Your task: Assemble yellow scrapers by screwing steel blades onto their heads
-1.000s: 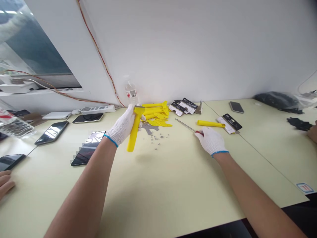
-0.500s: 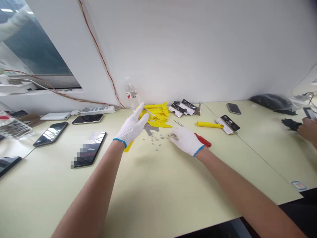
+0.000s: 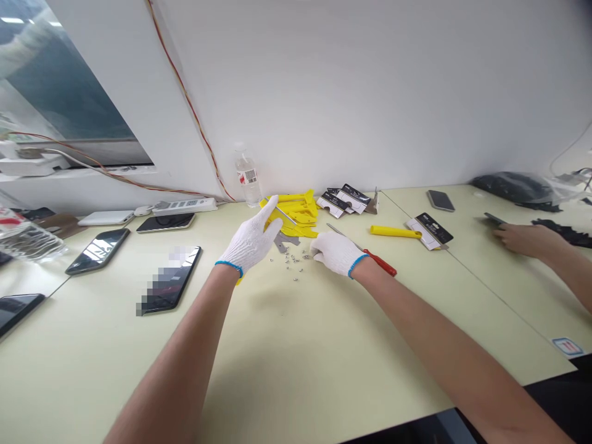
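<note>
Right hand (image 3: 337,253) has left the screwdriver (image 3: 365,250) and moved to the loose screws (image 3: 291,259); left hand (image 3: 252,240) lowered the yellow scraper (image 3: 277,217).

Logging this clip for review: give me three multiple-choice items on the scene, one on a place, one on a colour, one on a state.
1. Where does the water bottle stand?
A. against the wall
B. at the near table edge
C. on a phone

2. What colour is the screwdriver handle?
A. blue
B. red
C. green

3. What is the right hand doing?
A. lifted clear of the table
B. down at the loose screws
C. gripping the bottle

Key: 1 A, it stands at the table's far edge by the wall. 2 B, red shows behind the wrist. 3 B, its fingertips meet the screws.
</note>
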Available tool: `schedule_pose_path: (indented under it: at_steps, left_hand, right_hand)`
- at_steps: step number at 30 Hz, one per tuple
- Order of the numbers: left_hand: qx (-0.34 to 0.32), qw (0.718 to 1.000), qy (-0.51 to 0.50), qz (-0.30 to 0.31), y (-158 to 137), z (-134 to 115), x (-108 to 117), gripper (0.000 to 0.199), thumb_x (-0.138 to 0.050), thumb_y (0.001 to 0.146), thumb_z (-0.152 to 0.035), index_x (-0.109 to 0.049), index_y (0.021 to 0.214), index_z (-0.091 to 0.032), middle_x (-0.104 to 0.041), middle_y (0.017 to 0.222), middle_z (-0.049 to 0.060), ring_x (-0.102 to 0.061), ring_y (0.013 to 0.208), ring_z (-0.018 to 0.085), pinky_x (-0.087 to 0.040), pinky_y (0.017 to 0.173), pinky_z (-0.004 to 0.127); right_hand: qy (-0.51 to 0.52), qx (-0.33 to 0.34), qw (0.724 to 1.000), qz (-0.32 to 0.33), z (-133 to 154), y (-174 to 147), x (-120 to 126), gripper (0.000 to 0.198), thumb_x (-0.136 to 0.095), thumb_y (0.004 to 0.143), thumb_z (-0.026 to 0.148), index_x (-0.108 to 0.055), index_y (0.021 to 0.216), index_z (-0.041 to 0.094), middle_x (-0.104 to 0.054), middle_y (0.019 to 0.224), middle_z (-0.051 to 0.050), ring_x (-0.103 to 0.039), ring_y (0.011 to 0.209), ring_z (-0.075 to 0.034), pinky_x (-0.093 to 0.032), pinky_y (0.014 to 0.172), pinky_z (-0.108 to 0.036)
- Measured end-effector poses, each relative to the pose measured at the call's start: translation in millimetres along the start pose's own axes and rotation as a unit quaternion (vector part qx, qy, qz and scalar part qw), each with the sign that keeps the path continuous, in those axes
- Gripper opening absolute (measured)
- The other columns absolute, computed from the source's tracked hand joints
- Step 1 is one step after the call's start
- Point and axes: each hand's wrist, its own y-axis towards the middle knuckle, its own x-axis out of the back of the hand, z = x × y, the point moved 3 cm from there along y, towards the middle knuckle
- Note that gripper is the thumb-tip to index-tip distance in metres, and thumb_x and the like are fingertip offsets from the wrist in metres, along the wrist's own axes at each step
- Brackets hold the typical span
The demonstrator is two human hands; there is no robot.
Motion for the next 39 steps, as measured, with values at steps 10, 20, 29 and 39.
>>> schedule_pose_path:
  at_steps: [10,20,29,39]
  left_hand:
    - [-0.045,0.998,-0.015,0.04,-3.6,-4.1,-3.4,0.062,-0.035,0.106,-0.04,-0.033,0.167,-0.032,-0.068,0.104,0.006,-0.059,0.081,0.019,-0.046,0.074,0.029]
    - [-0.083,0.99,-0.066,0.09,-6.3,-14.9,-30.5,0.081,-0.047,0.1,-0.035,-0.01,0.171,-0.025,-0.058,0.076,-0.003,-0.048,0.063,0.014,-0.04,0.062,0.027]
    - [-0.094,0.988,-0.087,0.091,-5.6,-19.4,-42.5,0.03,-0.053,0.097,-0.036,-0.05,0.124,-0.022,-0.059,0.082,-0.001,-0.047,0.063,0.013,-0.036,0.057,0.026]
    - [-0.128,0.985,-0.069,0.089,-7.7,-27.6,-42.2,0.018,-0.052,0.096,-0.03,-0.037,0.09,-0.024,-0.052,0.076,-0.003,-0.044,0.063,0.012,-0.035,0.06,0.027]
  right_hand:
    - [-0.014,-0.091,0.995,-0.029,6.8,9.0,16.5,0.095,-0.007,0.104,0.055,-0.049,0.034,0.005,-0.062,0.059,-0.021,-0.07,0.084,-0.009,-0.041,0.065,-0.024]
    - [0.124,0.215,0.922,0.299,218.5,-126.6,-108.6,0.051,-0.044,0.105,0.051,-0.08,0.105,0.015,-0.072,0.093,-0.01,-0.067,0.11,-0.018,-0.055,0.079,-0.021]
    - [0.099,0.203,0.928,0.298,30.2,-23.7,51.0,0.048,-0.06,0.083,0.084,-0.077,0.073,0.04,-0.049,0.059,-0.016,-0.069,0.091,-0.028,-0.029,0.035,-0.023]
    - [0.052,0.248,0.963,0.089,-237.2,64.5,138.2,0.06,-0.059,0.088,0.058,-0.068,0.051,0.011,-0.06,0.052,-0.013,-0.053,0.044,0.002,-0.021,0.045,-0.022]
